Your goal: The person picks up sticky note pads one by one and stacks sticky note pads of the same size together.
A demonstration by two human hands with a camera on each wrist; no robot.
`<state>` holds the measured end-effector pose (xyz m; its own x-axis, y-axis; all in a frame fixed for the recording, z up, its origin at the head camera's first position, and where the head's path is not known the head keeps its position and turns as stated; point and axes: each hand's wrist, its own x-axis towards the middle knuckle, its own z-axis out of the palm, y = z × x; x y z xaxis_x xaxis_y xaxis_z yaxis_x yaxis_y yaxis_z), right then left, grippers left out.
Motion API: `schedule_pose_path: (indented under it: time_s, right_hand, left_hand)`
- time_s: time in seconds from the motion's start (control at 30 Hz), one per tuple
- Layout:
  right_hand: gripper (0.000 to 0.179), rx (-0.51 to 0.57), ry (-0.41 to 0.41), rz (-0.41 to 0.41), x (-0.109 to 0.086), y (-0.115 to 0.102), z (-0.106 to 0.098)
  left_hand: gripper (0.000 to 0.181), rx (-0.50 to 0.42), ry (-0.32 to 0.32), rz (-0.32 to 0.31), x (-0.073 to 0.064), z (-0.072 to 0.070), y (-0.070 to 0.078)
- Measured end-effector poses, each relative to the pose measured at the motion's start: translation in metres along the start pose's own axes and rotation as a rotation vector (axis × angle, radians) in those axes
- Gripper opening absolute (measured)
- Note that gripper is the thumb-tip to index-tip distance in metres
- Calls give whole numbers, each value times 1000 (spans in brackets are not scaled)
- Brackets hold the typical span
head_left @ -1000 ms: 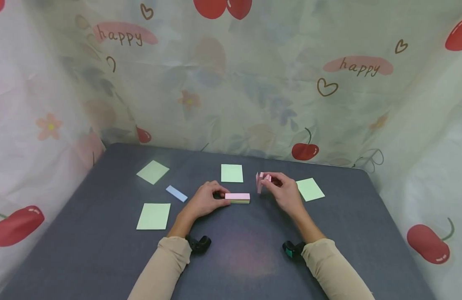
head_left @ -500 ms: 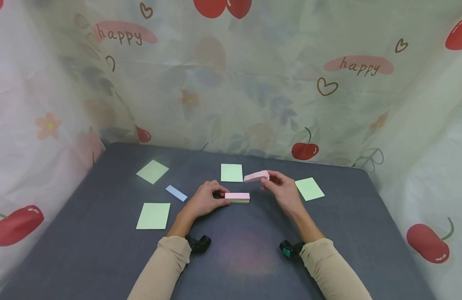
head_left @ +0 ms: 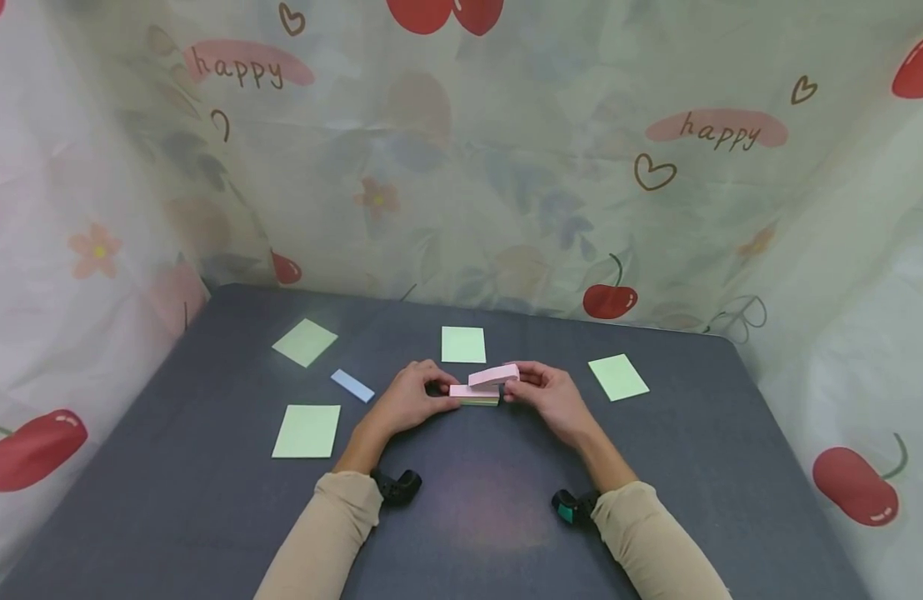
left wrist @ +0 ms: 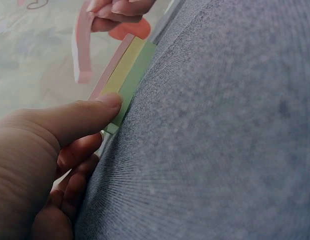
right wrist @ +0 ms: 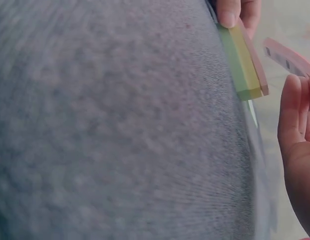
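A small stack of sticky note pads (head_left: 475, 402), pink over yellow over green, lies at the table's middle. My left hand (head_left: 415, 398) pinches its left end, thumb on the near side. In the left wrist view the thumb presses the yellow and green layers (left wrist: 127, 72). My right hand (head_left: 551, 402) pinches the right end of another pink sticky note pad (head_left: 491, 376), slightly bent, tilted above the stack's right half. In the right wrist view a gap shows between this pink pad (right wrist: 283, 55) and the stack (right wrist: 243, 65); small dark marks dot its underside.
Pale green square notes lie around: one behind the stack (head_left: 463, 345), one at right (head_left: 619, 377), two at left, far (head_left: 305, 342) and near (head_left: 306, 432). A blue strip (head_left: 352, 386) lies left of my left hand. A printed curtain (head_left: 461, 167) encloses the dark table (head_left: 476, 517).
My right hand has turned the pink pad from upright to nearly level and moved it left and nearer, over the stack. My left hand has stayed on the stack.
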<state>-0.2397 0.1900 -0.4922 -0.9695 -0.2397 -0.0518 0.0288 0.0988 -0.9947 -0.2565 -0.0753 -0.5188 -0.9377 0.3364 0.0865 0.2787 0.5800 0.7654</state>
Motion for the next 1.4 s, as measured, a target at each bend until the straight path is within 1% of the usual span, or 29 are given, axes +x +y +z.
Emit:
schedule_pose_path:
  time_s: [0.13, 0.3, 0.43, 0.57, 0.93, 1.27, 1.4]
  right_hand:
    - [43, -47, -2, 22, 1, 3, 1]
    - [41, -127, -20, 44, 3, 6, -1]
    - [39, -169, -42, 49, 5, 8, -1]
    - [38, -193, -63, 41, 8, 9, 1]
    - [36, -248, -73, 36, 10, 10, 7]
    - [33, -314, -67, 17, 10, 10, 12]
    - [33, -324, -60, 26, 10, 9, 14]
  left_hand:
    - [19, 1, -2, 2, 0, 0, 0]
    - [20, -2, 2, 7, 0, -1, 0]
    - [21, 2, 2, 11, 0, -1, 1]
    - [23, 2, 3, 12, -1, -1, 1]
    - [25, 1, 5, 25, 0, -1, 0]
    - [25, -1, -3, 38, 1, -2, -1]
    - [24, -11, -2, 36, 1, -2, 0]
